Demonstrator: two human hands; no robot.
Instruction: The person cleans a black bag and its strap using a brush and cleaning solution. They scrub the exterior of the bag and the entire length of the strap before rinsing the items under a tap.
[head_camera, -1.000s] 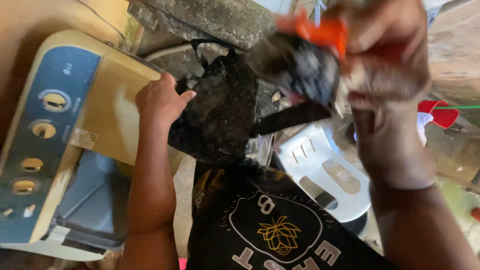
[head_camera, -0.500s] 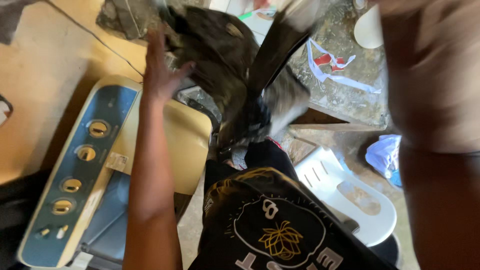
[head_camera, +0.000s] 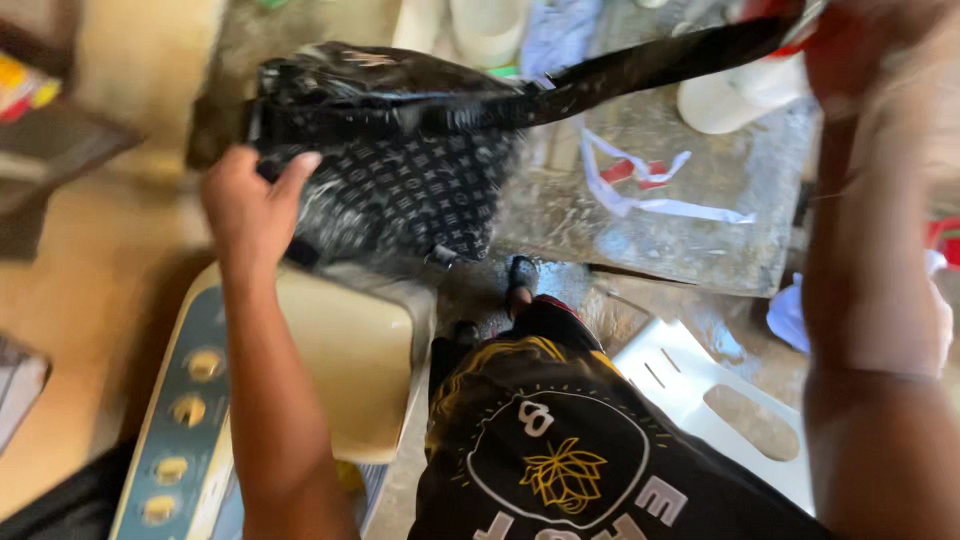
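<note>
The left hand (head_camera: 252, 205) is closed on the left end of a black bag (head_camera: 400, 170), with the thumb on one side and the fingers curled round the edge. The bag is dark with a small pale pattern all over it, and its top part is shiny. The right hand (head_camera: 870, 40) is up in the top right corner. It is blurry, but it looks closed around the bag's long black strap (head_camera: 660, 65), which runs tight from the bag up to that hand. Something red shows by the right hand, too blurry to tell what it is. So the bag is held up in the air between the two hands, more to the left, above a cream and blue machine (head_camera: 330, 360) with round gold knobs along its front. Behind the bag is a grey stone slab (head_camera: 700, 220) that looks wet, with strips of white and red tape (head_camera: 640, 185) lying on it. White tubs (head_camera: 740, 100) stand at the far edge of the slab. Down low on the right is a white plastic stool (head_camera: 720, 400). The person wears a black shirt (head_camera: 560, 450) with a gold and white picture on it, seen at the bottom.
</note>
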